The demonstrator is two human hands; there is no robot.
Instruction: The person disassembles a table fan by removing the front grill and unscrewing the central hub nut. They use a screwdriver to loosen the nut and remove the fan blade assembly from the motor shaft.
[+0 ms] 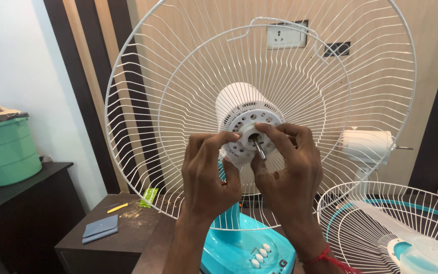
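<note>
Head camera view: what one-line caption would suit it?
Both hands, left hand and right hand, at the motor hub inside a white fan guard.

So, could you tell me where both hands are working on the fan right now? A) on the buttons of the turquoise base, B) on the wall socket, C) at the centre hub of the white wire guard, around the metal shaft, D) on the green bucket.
C: the left hand and right hand meet at the hub of the wire guard, fingertips beside the metal shaft.
</note>
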